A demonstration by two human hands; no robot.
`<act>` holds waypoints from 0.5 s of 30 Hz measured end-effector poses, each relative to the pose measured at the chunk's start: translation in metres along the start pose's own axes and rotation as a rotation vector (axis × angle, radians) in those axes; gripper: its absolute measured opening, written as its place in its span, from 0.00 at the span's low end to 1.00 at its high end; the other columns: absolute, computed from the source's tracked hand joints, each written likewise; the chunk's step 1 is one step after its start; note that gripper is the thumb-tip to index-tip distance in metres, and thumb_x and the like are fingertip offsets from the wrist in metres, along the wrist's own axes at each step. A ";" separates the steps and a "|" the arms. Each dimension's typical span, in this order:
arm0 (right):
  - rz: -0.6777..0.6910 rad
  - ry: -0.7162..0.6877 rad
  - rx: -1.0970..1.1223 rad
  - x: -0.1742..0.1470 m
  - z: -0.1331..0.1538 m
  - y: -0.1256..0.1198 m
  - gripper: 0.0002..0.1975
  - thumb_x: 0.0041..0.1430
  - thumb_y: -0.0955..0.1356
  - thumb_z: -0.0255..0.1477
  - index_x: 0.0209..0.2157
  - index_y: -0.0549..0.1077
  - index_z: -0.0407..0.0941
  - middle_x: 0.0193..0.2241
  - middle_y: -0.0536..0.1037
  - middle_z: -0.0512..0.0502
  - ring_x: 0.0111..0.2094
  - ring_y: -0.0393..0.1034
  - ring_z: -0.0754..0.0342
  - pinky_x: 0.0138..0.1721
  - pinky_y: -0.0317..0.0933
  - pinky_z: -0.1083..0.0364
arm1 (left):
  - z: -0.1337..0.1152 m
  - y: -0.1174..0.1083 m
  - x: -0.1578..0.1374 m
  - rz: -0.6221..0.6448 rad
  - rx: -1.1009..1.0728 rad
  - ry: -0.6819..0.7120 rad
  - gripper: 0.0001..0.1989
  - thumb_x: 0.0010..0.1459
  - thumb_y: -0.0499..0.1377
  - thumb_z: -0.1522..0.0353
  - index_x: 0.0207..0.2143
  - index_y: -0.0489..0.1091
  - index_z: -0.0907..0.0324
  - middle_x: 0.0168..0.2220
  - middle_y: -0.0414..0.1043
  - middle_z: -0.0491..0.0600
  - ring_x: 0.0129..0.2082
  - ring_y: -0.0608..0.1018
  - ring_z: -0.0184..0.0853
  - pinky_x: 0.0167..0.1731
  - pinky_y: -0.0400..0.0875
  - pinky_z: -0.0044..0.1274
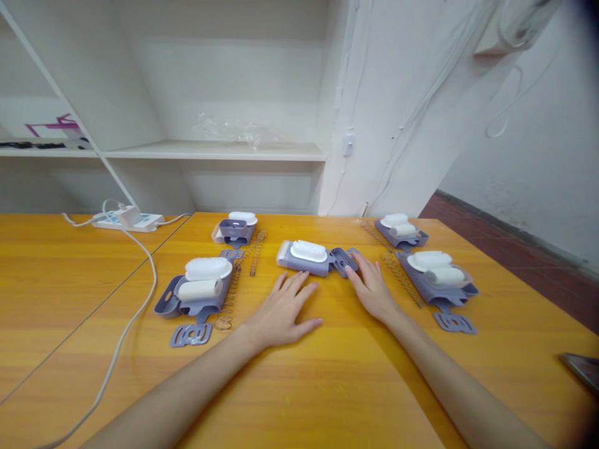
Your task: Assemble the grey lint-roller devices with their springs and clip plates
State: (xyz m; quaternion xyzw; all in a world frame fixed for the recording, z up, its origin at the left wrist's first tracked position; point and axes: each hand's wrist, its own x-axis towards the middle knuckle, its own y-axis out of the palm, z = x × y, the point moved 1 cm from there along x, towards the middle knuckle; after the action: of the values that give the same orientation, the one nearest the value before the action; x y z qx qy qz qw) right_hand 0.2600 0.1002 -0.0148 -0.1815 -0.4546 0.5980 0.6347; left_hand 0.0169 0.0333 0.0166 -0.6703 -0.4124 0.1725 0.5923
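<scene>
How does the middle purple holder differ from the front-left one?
The front-left holder carries a white brush and a white roller; the middle holder shows a white brush but no roller on top. The middle holder's cup lies at its right end, the front-left holder's at its left. Both are purple-grey.

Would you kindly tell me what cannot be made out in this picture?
All in the head view:
Grey cup: partly hidden by the right hand.
Dark flat object: blurred and cut off by the right edge.
White cable: cut off by the bottom edge.
Purple shelf item: too small and blurred to identify.
</scene>
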 end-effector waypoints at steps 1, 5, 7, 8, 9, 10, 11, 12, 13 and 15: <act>0.010 -0.006 -0.003 0.000 0.000 0.000 0.28 0.62 0.56 0.45 0.59 0.56 0.44 0.59 0.61 0.40 0.61 0.51 0.47 0.61 0.33 0.39 | 0.000 0.000 0.000 -0.001 -0.004 0.000 0.31 0.57 0.50 0.52 0.59 0.53 0.57 0.62 0.49 0.57 0.61 0.53 0.46 0.58 0.47 0.43; 0.026 0.011 -0.037 0.001 0.001 0.000 0.28 0.62 0.56 0.44 0.59 0.55 0.44 0.57 0.63 0.40 0.59 0.53 0.46 0.60 0.34 0.37 | 0.000 0.000 0.002 -0.069 0.017 -0.057 0.28 0.59 0.49 0.54 0.57 0.56 0.58 0.59 0.54 0.57 0.60 0.57 0.45 0.58 0.48 0.42; -0.017 0.034 -0.066 0.001 0.001 -0.001 0.26 0.62 0.56 0.43 0.57 0.59 0.44 0.54 0.67 0.40 0.56 0.58 0.45 0.58 0.39 0.37 | 0.003 0.001 0.003 -0.147 0.060 -0.152 0.24 0.59 0.49 0.57 0.54 0.58 0.59 0.57 0.57 0.58 0.58 0.58 0.45 0.58 0.48 0.42; -0.048 0.039 -0.085 0.000 0.001 -0.002 0.25 0.62 0.57 0.42 0.55 0.61 0.44 0.51 0.70 0.39 0.54 0.60 0.45 0.57 0.43 0.38 | 0.004 0.002 0.003 -0.194 0.090 -0.214 0.23 0.59 0.50 0.58 0.53 0.60 0.59 0.56 0.58 0.58 0.58 0.59 0.46 0.58 0.48 0.43; -0.086 0.040 -0.106 0.000 0.001 -0.004 0.24 0.62 0.57 0.42 0.54 0.63 0.44 0.49 0.72 0.40 0.52 0.62 0.45 0.56 0.46 0.39 | 0.006 0.004 0.004 -0.240 0.123 -0.281 0.22 0.59 0.50 0.59 0.52 0.60 0.59 0.56 0.58 0.58 0.58 0.59 0.46 0.57 0.47 0.44; -0.125 0.037 -0.128 0.000 0.001 -0.005 0.22 0.62 0.57 0.41 0.52 0.65 0.44 0.47 0.73 0.40 0.51 0.63 0.45 0.55 0.48 0.40 | 0.008 0.005 0.004 -0.283 0.157 -0.348 0.22 0.59 0.50 0.59 0.52 0.60 0.60 0.55 0.58 0.59 0.58 0.58 0.47 0.57 0.47 0.45; -0.162 0.031 -0.148 -0.001 0.001 -0.006 0.21 0.62 0.57 0.40 0.50 0.67 0.43 0.45 0.74 0.40 0.49 0.64 0.46 0.54 0.49 0.41 | 0.010 0.007 0.004 -0.317 0.191 -0.412 0.22 0.58 0.50 0.59 0.52 0.60 0.60 0.56 0.57 0.60 0.58 0.57 0.48 0.57 0.46 0.46; -0.194 0.024 -0.166 -0.002 0.002 -0.007 0.20 0.62 0.58 0.40 0.48 0.68 0.43 0.44 0.75 0.41 0.48 0.65 0.46 0.54 0.50 0.42 | 0.012 0.008 0.004 -0.341 0.221 -0.470 0.23 0.58 0.51 0.59 0.53 0.60 0.61 0.56 0.56 0.61 0.59 0.56 0.49 0.57 0.45 0.46; -0.219 0.018 -0.180 -0.003 0.003 -0.008 0.19 0.62 0.58 0.39 0.47 0.69 0.43 0.43 0.75 0.41 0.47 0.65 0.47 0.54 0.50 0.43 | 0.014 0.010 0.003 -0.353 0.247 -0.520 0.24 0.57 0.51 0.58 0.53 0.59 0.62 0.57 0.55 0.62 0.60 0.54 0.51 0.56 0.45 0.47; -0.246 0.008 -0.195 -0.004 0.004 -0.009 0.18 0.62 0.58 0.38 0.46 0.69 0.43 0.43 0.75 0.42 0.48 0.65 0.47 0.54 0.50 0.43 | 0.016 0.012 0.003 -0.347 0.280 -0.600 0.27 0.56 0.52 0.56 0.54 0.58 0.63 0.58 0.53 0.64 0.61 0.51 0.53 0.56 0.45 0.47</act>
State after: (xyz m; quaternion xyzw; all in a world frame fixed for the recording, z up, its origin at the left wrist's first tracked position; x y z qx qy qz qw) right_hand 0.2627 0.0934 -0.0073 -0.1877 -0.5266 0.4681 0.6844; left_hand 0.0113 0.0467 0.0018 -0.4227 -0.6477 0.3128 0.5514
